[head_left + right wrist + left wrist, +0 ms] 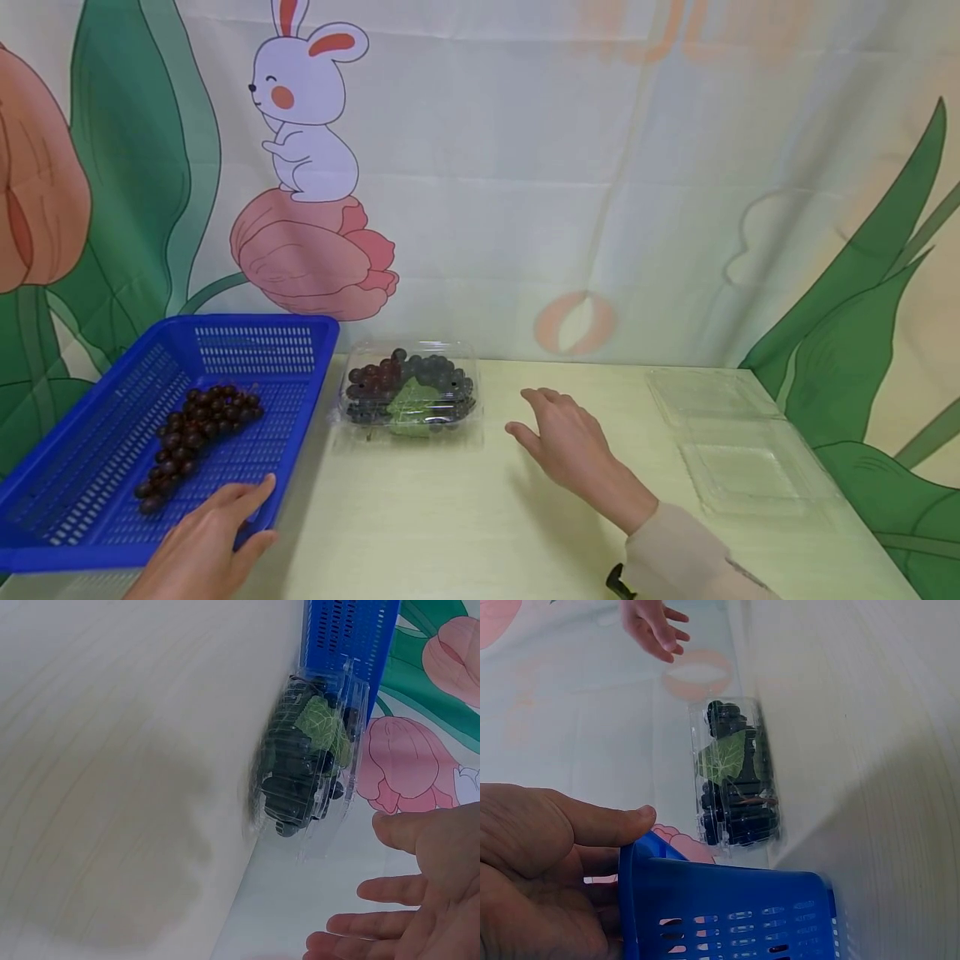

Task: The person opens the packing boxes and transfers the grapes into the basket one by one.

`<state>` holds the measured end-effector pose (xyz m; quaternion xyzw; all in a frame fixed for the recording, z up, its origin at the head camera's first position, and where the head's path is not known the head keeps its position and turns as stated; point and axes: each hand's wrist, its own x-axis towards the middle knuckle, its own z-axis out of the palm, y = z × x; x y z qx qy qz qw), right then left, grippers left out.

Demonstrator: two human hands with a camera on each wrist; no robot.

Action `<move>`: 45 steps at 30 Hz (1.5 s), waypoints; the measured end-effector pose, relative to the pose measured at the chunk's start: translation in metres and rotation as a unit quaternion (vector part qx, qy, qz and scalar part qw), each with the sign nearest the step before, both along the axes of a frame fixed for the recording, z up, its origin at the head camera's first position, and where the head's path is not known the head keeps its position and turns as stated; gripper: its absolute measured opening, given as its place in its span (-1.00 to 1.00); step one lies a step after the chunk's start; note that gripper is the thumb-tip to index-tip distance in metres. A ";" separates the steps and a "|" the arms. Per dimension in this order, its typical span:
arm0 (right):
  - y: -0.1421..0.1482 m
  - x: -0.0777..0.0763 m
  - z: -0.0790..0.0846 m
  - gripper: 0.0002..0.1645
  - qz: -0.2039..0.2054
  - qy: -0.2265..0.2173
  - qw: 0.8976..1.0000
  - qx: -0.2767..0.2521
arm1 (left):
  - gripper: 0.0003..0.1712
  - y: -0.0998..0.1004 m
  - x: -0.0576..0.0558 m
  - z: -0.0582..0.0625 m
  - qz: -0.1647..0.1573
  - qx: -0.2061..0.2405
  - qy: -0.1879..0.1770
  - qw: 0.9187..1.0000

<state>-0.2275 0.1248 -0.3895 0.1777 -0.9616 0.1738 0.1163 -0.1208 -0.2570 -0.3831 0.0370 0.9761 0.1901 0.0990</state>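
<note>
At the near right corner of a blue plastic basket (pixel 307 417), my left hand (pixel 206 542) holds the rim. In the left wrist view its thumb (pixel 615 825) lies at the rim's corner, and the other fingertips are hidden behind the rim. A bunch of dark red grapes (pixel 195 433) lies in the basket. To its right stands a closed clear plastic clamshell box (pixel 408 392) with dark grapes and a green leaf (pixel 412 404) inside. Over the table, right of this box, my right hand (pixel 566 442) is held with fingers spread, holding nothing.
An unfolded clear plastic box (pixel 735 437) lies at the right of the pale table (pixel 450 525). Behind the table hangs a cloth backdrop (pixel 495 208) printed with a rabbit and flowers.
</note>
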 end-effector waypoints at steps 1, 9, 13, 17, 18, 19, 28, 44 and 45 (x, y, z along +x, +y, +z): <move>-0.001 -0.001 -0.001 -0.39 0.000 -0.001 1.000 0.000 | -0.22 0.000 0.000 0.000 0.000 -0.001 0.000 1.000; -0.011 -0.008 -0.002 -0.41 0.001 -0.006 1.000 0.005 | -0.22 0.000 0.000 0.000 0.000 -0.001 -0.001 1.000; -0.013 -0.011 -0.003 -0.40 0.002 -0.007 1.000 0.001 | -0.22 -0.001 -0.001 -0.001 -0.001 -0.001 0.000 1.000; -0.015 -0.015 -0.002 -0.41 0.002 -0.009 1.000 -0.006 | -0.22 -0.003 -0.002 -0.003 0.000 -0.002 0.002 1.000; -0.016 -0.015 -0.002 -0.41 0.002 -0.010 1.000 -0.008 | -0.22 -0.003 -0.002 -0.004 0.000 -0.002 0.003 1.000; -0.016 -0.017 -0.002 -0.42 0.002 -0.011 1.000 -0.009 | -0.22 -0.003 -0.002 -0.004 0.001 -0.002 0.004 1.000; -0.023 -0.028 -0.002 -0.43 -0.004 -0.035 0.999 -0.016 | -0.20 -0.005 -0.003 -0.008 0.002 -0.002 0.006 1.000; -0.034 -0.040 -0.008 -0.40 -0.019 -0.083 0.996 -0.014 | -0.22 -0.002 -0.001 -0.005 0.004 0.001 0.014 1.000; -0.035 -0.040 -0.008 -0.40 -0.019 -0.084 0.996 -0.013 | -0.22 -0.002 -0.001 -0.005 0.005 0.002 0.013 1.000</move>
